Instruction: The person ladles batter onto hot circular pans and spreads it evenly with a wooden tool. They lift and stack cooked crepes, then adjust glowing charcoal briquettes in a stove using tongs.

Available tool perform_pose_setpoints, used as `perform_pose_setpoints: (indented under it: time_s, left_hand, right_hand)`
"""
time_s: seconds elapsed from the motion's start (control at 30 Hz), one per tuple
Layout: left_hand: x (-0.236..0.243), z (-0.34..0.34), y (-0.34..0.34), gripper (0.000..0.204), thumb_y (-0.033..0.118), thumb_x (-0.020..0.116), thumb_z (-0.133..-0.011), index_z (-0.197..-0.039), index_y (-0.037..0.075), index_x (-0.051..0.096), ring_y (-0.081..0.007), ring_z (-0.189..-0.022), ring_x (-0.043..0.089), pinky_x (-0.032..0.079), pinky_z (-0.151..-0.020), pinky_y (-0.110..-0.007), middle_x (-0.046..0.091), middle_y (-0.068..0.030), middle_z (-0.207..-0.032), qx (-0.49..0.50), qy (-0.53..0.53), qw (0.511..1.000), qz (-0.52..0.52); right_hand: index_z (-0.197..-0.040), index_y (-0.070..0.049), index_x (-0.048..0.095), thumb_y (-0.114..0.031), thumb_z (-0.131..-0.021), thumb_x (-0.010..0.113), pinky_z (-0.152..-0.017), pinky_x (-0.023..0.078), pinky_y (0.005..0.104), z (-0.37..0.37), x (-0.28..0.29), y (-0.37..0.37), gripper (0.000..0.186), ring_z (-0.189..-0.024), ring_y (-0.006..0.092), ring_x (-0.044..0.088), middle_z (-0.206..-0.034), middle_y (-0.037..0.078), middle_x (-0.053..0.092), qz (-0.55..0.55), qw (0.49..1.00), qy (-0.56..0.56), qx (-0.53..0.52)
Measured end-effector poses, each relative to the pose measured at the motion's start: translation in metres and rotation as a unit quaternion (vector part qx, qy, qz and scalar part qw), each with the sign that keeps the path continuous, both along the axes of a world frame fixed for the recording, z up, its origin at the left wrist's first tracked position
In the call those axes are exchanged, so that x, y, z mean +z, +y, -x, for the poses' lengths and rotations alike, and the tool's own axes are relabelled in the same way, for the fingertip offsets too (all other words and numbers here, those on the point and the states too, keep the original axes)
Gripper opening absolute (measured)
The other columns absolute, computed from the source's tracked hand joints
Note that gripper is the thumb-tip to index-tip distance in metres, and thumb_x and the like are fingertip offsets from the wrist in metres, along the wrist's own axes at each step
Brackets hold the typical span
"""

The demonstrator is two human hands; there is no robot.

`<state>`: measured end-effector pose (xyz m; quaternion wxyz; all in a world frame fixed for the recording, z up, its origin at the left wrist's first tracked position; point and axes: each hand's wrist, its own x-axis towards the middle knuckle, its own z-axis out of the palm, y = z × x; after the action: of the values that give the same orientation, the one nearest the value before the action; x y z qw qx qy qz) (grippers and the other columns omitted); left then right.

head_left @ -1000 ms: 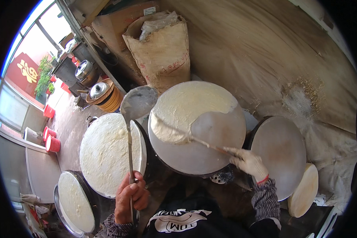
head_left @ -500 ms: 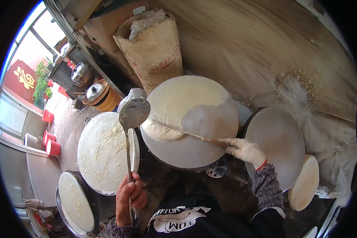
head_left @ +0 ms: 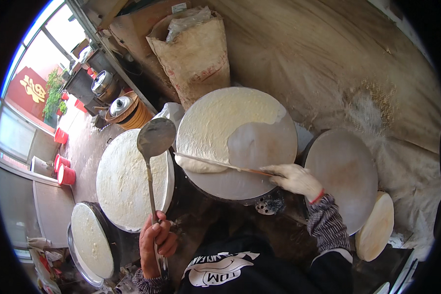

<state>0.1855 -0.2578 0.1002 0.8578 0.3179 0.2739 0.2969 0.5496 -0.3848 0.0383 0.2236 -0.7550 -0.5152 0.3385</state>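
My bare left hand point(head_left: 157, 240) is wrapped round the handle of a long metal ladle point(head_left: 156, 137). The ladle's batter-smeared bowl is raised over the gap between two griddles. My right hand point(head_left: 295, 179), in a pale work glove with a red cuff edge, grips a long thin batter spreader point(head_left: 208, 161). The spreader lies across the near left part of the middle round griddle point(head_left: 259, 149). Pale batter point(head_left: 220, 112) covers this griddle's far and left areas, and a thick roll of it bulges along the spreader. Bare grey metal shows at the right and front.
A batter-covered round griddle point(head_left: 132, 181) stands at left, with another pale round point(head_left: 93, 240) nearer me. At right is a bare round griddle point(head_left: 341, 181), beside a pale flat disc point(head_left: 376, 226). Behind stand a large sack point(head_left: 193, 59) and a lidded pot point(head_left: 121, 105).
My right hand and the spreader's handle end have shifted left and slightly away from me. Batter now bulges on the spreader's near side. The ladle has swung slightly left.
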Motion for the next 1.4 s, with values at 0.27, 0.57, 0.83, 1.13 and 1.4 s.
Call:
perform_pose_setpoints:
  time_s: [0.27, 0.57, 0.83, 1.13, 1.4]
  left_hand:
    - [-0.009, 0.015, 0.0, 0.023, 0.015, 0.045, -0.099, -0.12, 0.004, 0.044, -0.0046, -0.039, 0.03, 0.024, -0.031, -0.021, 0.032, 0.0044, -0.061, -0.023, -0.006, 0.999, 0.022]
    - [-0.01, 0.039, 0.033, 0.02, 0.016, 0.044, -0.099, -0.117, 0.005, 0.045, -0.0025, -0.041, 0.027, 0.023, -0.034, -0.019, 0.031, 0.0062, -0.062, -0.087, -0.02, 0.996, 0.0]
    - [-0.017, 0.098, 0.05, 0.018, 0.018, 0.046, -0.1, -0.114, 0.006, 0.047, -0.0023, -0.04, 0.028, 0.024, -0.033, -0.018, 0.031, 0.0065, -0.061, -0.151, -0.006, 0.988, 0.033]
    - [-0.017, 0.129, 0.059, 0.018, 0.015, 0.042, -0.102, -0.114, 0.003, 0.046, -0.0009, -0.04, 0.031, 0.029, -0.032, -0.018, 0.032, 0.0068, -0.062, -0.167, -0.011, 0.986, 0.026]
    - [-0.019, 0.136, 0.063, 0.019, 0.015, 0.041, -0.102, -0.115, 0.003, 0.047, -0.0013, -0.04, 0.031, 0.029, -0.032, -0.018, 0.032, 0.0066, -0.061, -0.182, -0.023, 0.982, 0.037]
  right_hand:
    - [-0.127, -0.017, 0.063, -0.033, -0.094, 0.058, -0.079, 0.051, 0.0289, 0.024, 0.005, -0.06, 0.037, -0.094, 0.0161, 0.068, -0.106, 0.006, 0.072, 0.039, 0.992, 0.052, -0.106]
    - [-0.143, -0.006, 0.042, -0.02, -0.088, 0.063, -0.056, 0.044, 0.0321, 0.222, -0.018, -0.006, 0.061, -0.062, 0.0177, 0.057, -0.094, 0.009, 0.065, -0.191, 0.952, -0.168, -0.171]
    - [-0.147, -0.009, 0.036, -0.018, -0.088, 0.064, -0.047, 0.051, 0.036, 0.307, -0.086, -0.001, 0.066, -0.049, 0.0241, 0.059, -0.087, 0.01, 0.069, -0.158, 0.897, -0.252, -0.327]
    - [-0.149, -0.005, 0.032, -0.022, -0.087, 0.057, -0.033, 0.034, 0.0309, 0.327, -0.128, 0.104, 0.069, -0.039, 0.0119, 0.043, -0.06, -0.003, 0.049, -0.116, 0.807, -0.515, -0.264]
    - [-0.152, -0.01, 0.029, -0.013, -0.079, 0.058, -0.026, 0.03, 0.0343, 0.345, -0.096, 0.031, 0.079, -0.034, 0.0114, 0.04, -0.054, 0.0, 0.041, -0.082, 0.788, -0.52, -0.318]
